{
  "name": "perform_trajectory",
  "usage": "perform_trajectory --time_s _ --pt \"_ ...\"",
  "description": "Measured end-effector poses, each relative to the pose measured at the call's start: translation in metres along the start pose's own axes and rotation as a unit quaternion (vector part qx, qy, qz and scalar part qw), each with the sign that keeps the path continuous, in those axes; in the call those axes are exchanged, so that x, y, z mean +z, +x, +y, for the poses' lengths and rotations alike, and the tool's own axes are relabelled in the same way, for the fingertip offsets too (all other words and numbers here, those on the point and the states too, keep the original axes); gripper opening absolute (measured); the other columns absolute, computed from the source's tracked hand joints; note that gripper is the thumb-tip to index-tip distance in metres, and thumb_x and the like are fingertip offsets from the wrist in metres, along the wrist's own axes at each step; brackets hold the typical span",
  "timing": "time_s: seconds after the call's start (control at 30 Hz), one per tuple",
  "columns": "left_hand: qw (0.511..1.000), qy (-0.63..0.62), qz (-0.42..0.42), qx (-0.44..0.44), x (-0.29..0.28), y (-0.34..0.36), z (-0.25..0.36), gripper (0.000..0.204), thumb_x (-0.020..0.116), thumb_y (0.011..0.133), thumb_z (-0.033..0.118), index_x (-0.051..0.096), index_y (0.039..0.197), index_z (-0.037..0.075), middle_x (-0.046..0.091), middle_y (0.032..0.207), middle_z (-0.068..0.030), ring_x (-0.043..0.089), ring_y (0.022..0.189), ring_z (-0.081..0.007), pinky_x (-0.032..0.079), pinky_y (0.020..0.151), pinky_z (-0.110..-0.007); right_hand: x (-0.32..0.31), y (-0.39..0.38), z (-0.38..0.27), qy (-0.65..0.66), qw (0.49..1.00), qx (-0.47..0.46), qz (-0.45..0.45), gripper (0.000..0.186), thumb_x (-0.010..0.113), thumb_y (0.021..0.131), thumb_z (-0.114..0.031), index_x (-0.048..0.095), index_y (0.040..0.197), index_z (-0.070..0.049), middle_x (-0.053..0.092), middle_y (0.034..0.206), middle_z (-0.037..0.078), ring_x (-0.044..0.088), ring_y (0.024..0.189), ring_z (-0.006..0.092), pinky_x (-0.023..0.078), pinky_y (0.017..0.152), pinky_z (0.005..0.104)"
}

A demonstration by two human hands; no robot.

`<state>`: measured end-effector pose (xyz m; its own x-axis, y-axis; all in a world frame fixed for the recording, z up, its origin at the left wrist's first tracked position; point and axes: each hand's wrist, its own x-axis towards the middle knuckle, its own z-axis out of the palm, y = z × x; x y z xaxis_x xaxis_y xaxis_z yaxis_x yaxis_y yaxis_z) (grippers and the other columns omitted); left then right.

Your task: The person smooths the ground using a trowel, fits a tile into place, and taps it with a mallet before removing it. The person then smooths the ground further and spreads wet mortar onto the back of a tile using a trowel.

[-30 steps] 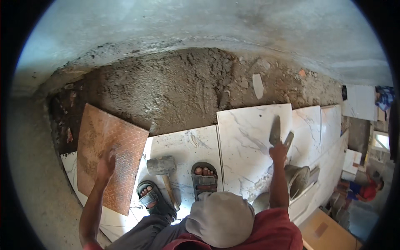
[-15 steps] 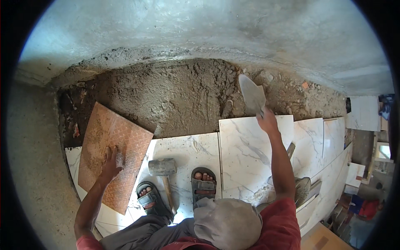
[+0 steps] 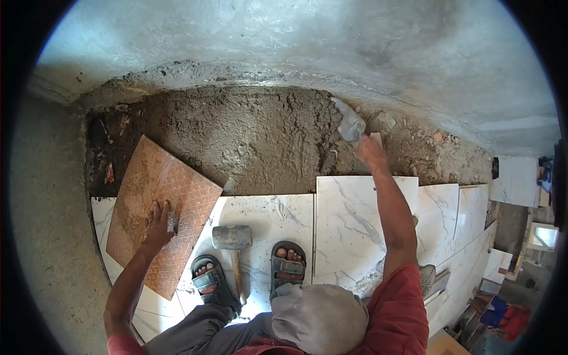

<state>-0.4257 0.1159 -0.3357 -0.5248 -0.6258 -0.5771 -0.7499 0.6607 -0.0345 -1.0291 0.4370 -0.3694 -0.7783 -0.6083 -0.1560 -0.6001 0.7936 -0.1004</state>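
Note:
My left hand rests spread on a terracotta textured tile lying at an angle over white veined tiles. My right hand grips a trowel, whose blade is at the edge of the wet grey mortar, near the wall. A mallet with a wide grey head lies between the terracotta tile and my sandalled right foot. Loose white marble-look tiles lie under my right forearm.
A concrete wall runs along the far side, with another surface at left. Rubble lies at the right end of the bed. Stacked tiles, a cardboard piece and another person in red are at right.
My right hand has moved up from the white tiles with the trowel and over into the mortar, the blade reaching further toward the wall. My left hand has settled flat on the terracotta tile.

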Motion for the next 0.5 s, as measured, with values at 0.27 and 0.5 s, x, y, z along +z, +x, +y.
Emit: perform_trajectory --time_s 0.27,0.5 --pt "1.000 0.010 0.010 0.014 0.000 0.000 -0.003 0.110 0.080 0.066 0.023 0.007 0.149 0.016 0.002 0.152 -0.0254 0.022 0.133 -0.0510 0.023 0.107 -0.058 -0.018 -0.043 -0.021 0.205 0.975 0.008 -0.081 0.036 0.060 0.079 -0.026 0.060 0.100 0.002 0.063 0.091 0.029 0.063 0.085 0.0420 0.050 0.076 0.0515" --pt "1.000 0.015 0.000 0.000 0.002 -0.003 -0.014 0.109 0.080 0.066 0.026 0.009 0.149 0.016 0.005 0.151 -0.0266 0.023 0.132 -0.0512 0.023 0.105 -0.060 -0.050 -0.068 -0.055 0.013 0.999 -0.036 -0.015 0.029 0.054 0.083 -0.019 0.055 0.101 0.003 0.064 0.089 0.028 0.063 0.083 0.0428 0.051 0.074 0.0500"
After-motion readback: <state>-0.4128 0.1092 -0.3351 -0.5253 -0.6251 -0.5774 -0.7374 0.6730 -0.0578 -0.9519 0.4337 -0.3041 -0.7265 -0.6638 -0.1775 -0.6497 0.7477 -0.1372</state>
